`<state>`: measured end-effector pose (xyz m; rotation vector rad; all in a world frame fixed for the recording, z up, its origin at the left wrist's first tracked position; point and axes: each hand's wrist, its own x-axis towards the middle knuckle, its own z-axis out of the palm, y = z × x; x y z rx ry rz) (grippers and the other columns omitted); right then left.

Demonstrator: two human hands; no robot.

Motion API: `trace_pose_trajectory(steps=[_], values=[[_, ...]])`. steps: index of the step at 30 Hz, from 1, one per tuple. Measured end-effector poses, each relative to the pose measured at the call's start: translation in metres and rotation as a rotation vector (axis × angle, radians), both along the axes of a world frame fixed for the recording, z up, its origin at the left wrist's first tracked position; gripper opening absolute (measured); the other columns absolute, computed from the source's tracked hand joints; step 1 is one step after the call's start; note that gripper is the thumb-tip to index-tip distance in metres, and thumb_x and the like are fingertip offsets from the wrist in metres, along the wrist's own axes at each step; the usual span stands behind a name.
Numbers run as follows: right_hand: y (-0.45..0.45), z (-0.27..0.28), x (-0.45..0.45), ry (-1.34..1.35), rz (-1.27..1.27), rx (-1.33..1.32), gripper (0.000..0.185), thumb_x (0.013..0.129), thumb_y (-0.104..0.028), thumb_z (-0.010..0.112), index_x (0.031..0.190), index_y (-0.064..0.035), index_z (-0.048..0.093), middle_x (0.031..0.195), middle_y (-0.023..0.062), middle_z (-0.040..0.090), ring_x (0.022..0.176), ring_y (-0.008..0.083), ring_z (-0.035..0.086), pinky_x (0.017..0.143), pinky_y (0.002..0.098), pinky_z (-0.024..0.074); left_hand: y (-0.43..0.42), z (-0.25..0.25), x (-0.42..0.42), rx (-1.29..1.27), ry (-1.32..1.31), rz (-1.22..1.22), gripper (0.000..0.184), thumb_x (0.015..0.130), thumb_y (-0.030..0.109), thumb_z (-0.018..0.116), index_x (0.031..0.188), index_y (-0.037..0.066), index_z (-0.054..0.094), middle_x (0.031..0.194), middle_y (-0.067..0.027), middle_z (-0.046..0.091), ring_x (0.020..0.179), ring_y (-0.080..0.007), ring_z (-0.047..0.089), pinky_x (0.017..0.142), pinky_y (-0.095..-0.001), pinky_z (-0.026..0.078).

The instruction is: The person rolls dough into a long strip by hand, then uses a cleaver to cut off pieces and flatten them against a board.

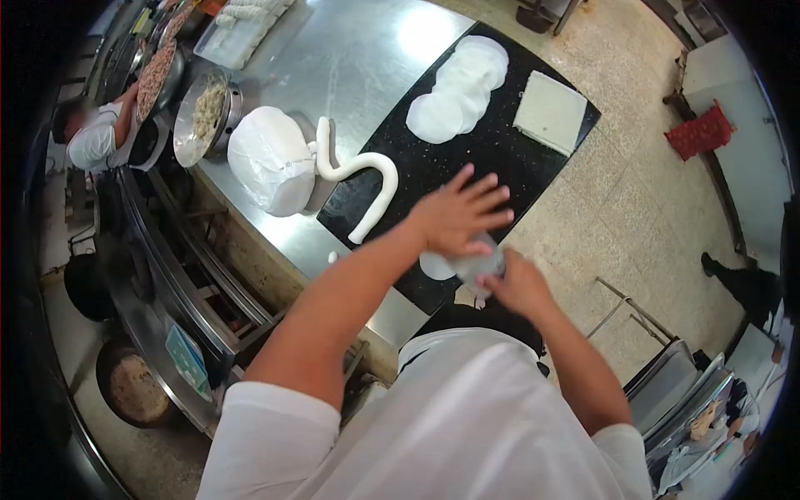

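Observation:
My left hand (pixel 460 213) is over the black board (pixel 421 171) with its fingers spread. Close below it, my right hand (pixel 518 285) is closed on a blurred, greyish, see-through thing (pixel 482 265) whose kind I cannot make out. A white dough round (pixel 435 267) lies on the board beside that thing, partly hidden. To the left, a rope of white dough (pixel 385 185) curves from the steel tabletop onto the board. Farther up lie several thin dough rounds (pixel 458 92), overlapping, and a square white stack (pixel 551 113).
A large white mound under plastic (pixel 271 162) sits on the steel table (pixel 350 67). Left of it are a metal bowl of pale filling (pixel 204 117) and a bowl of pinkish filling (pixel 157 79). Another person (pixel 98 137) works there. A wok (pixel 133 383) stands at the lower left.

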<state>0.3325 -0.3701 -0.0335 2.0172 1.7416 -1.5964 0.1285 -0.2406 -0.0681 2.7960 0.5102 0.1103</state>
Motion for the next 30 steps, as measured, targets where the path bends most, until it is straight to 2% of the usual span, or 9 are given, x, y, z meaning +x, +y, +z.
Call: trace_pose_trajectory(steps=[3,7,12,16,17,19,23,27,30], values=[[-0.064,-0.001,-0.004,0.009,-0.01,0.032,0.072,0.077,-0.04,0.086,0.124,0.0053,0.053,0.094,0.0281,0.072,0.089,0.0439,0.072,0.078,0.0503,0.0565,-0.065,-0.004,-0.004,-0.114,0.015,-0.101,0.072,0.09,0.067,0.054,0.148,0.026,0.053,0.158,-0.009,0.045,0.154,-0.0356,0.027,0.123,-0.0657,0.009],[-0.017,0.019,0.002,-0.138,-0.052,-0.117,0.069,0.076,-0.041,0.087,0.12,-0.0019,0.05,0.1,0.0279,0.072,0.094,0.0457,0.071,0.079,0.0531,0.0552,-0.037,0.007,0.014,-0.084,0.009,-0.083,0.069,0.091,0.066,0.055,0.146,0.026,0.056,0.156,-0.0082,0.047,0.152,-0.0325,0.031,0.123,-0.0643,0.012],[0.035,0.02,0.002,-0.148,0.071,0.097,0.067,0.076,-0.041,0.087,0.116,0.002,0.054,0.1,0.0281,0.072,0.092,0.045,0.071,0.08,0.0525,0.0559,0.031,0.007,0.01,0.08,-0.017,0.084,0.068,0.092,0.062,0.057,0.148,0.024,0.055,0.158,-0.0102,0.044,0.152,-0.0351,0.03,0.123,-0.0629,0.014],[-0.033,-0.01,0.001,0.007,0.023,0.046,0.071,0.075,-0.041,0.088,0.119,0.0022,0.053,0.095,0.0281,0.072,0.092,0.0454,0.071,0.08,0.0507,0.0563,-0.035,0.004,-0.002,-0.056,0.018,0.095,0.068,0.092,0.062,0.056,0.148,0.024,0.054,0.162,-0.0121,0.039,0.153,-0.0366,0.027,0.123,-0.0636,0.011],[-0.056,-0.015,0.005,0.105,0.014,-0.008,0.075,0.075,-0.042,0.088,0.124,0.0016,0.051,0.091,0.028,0.071,0.089,0.0454,0.071,0.077,0.0495,0.0566,-0.061,-0.001,-0.006,-0.084,-0.026,0.064,0.067,0.092,0.062,0.056,0.146,0.023,0.055,0.158,-0.0106,0.044,0.152,-0.038,0.029,0.123,-0.0643,0.01],[-0.059,-0.008,0.007,0.012,-0.019,-0.009,0.075,0.075,-0.042,0.087,0.124,0.0017,0.051,0.091,0.0275,0.072,0.089,0.0452,0.071,0.077,0.0495,0.0566,-0.077,-0.005,0.015,-0.108,-0.131,-0.025,0.066,0.092,0.062,0.056,0.144,0.022,0.057,0.152,-0.0088,0.051,0.151,-0.0364,0.032,0.122,-0.0655,0.012],[-0.007,0.019,0.021,-0.136,-0.029,-0.02,0.068,0.075,-0.039,0.087,0.118,0.0019,0.053,0.098,0.0281,0.071,0.095,0.0451,0.071,0.082,0.0509,0.0562,-0.03,-0.004,0.035,-0.04,-0.103,-0.012,0.065,0.092,0.062,0.057,0.144,0.022,0.057,0.147,-0.0072,0.055,0.15,-0.0329,0.035,0.122,-0.0647,0.014],[0.039,0.021,0.018,-0.148,0.082,0.074,0.067,0.078,-0.041,0.085,0.118,0.0022,0.053,0.098,0.0285,0.071,0.095,0.0451,0.071,0.082,0.0509,0.056,0.026,0.006,0.027,0.07,-0.08,0.132,0.069,0.091,0.063,0.058,0.145,0.021,0.056,0.153,-0.0109,0.049,0.15,-0.0353,0.034,0.121,-0.0648,0.017],[0.013,0.005,0.01,0.047,-0.008,0.085,0.065,0.081,-0.041,0.082,0.12,0.0027,0.054,0.099,0.0284,0.072,0.097,0.045,0.071,0.084,0.0503,0.0557,0.002,0.0,0.014,0.033,-0.079,0.157,0.071,0.089,0.063,0.06,0.147,0.021,0.055,0.157,-0.0128,0.045,0.15,-0.0379,0.032,0.121,-0.0652,0.016]])
